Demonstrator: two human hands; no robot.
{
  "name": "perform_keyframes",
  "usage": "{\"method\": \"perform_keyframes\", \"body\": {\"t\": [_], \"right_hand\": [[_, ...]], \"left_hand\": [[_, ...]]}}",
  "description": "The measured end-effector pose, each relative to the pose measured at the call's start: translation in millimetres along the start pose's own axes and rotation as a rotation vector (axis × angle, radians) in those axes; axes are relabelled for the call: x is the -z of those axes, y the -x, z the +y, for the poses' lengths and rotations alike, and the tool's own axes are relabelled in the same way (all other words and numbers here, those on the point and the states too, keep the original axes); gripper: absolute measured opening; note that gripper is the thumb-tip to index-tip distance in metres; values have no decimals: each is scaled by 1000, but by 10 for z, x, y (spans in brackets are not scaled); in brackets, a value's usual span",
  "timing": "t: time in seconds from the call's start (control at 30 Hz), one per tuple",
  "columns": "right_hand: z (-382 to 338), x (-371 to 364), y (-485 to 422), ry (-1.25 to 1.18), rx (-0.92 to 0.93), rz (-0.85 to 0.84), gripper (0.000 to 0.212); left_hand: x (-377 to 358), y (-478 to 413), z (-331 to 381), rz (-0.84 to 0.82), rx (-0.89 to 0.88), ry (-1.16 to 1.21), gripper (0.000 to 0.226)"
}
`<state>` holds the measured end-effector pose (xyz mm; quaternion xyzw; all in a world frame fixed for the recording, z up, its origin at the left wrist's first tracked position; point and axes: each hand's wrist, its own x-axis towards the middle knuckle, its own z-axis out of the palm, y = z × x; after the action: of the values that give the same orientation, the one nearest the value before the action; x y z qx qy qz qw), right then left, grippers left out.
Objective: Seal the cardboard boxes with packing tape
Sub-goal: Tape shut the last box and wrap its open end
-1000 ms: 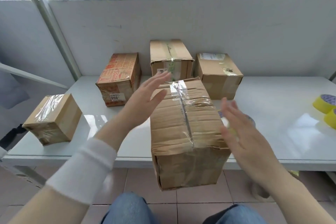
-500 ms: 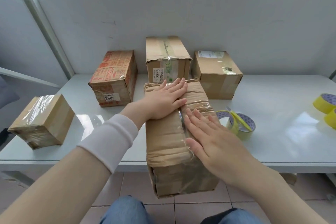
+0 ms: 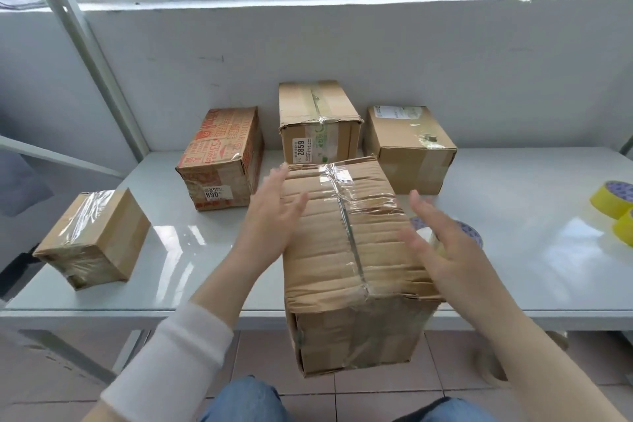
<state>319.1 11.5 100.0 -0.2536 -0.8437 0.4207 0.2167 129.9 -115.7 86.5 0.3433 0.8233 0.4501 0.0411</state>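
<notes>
**A:** Where is the big box [image 3: 346, 250]?

**B:** In the middle of the bench [image 3: 513, 209] at its near edge. It lies lengthwise away from the person, and its near end hangs out over that edge. A wrinkled strip of clear tape [image 3: 349, 236] runs along the top seam, with more across the far end.

**A:** And the hands?

**B:** Both are spread wide and hold nothing. The left hand [image 3: 270, 216], with a white sleeve [image 3: 171, 360] on its forearm, is at the box's left side, fingers straight, fingertips by the top left edge. The right hand [image 3: 442, 243] is at the box's right side, fingers also spread. Both are blurred, so I cannot tell whether either touches the cardboard.

**A:** Any tape nearby?

**B:** A tape roll [image 3: 471, 233] lies on the bench just beside the box's right side, mostly hidden behind the right hand. Two yellow rolls [image 3: 613, 199] sit at the bench's right edge, well apart from it.

**A:** Other boxes?

**B:** Three stand along the far edge by the wall. A red-printed box [image 3: 219, 161] is on the left. A box labelled 2859 [image 3: 318, 120] is in the middle, just behind the big one. A plain box [image 3: 411, 147] is on the right. A small box [image 3: 92, 236] with clear tape over its top stands near the left near corner.
</notes>
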Motion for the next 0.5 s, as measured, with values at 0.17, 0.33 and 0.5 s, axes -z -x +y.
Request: {"method": "perform_keyframes", "body": {"t": [0.17,0.33,0.5], "right_hand": [[165,-80,10,-560,-425,-92,42],[127,-165,12,-697,-452,-157,27],[-55,-312,-200,-711,-392,-169,23]], "left_hand": [[-12,393,-234,-185,523,695,69],[-65,449,-83,-138,510,838,34],[192,236,-101,-80,520,846,26]]}}
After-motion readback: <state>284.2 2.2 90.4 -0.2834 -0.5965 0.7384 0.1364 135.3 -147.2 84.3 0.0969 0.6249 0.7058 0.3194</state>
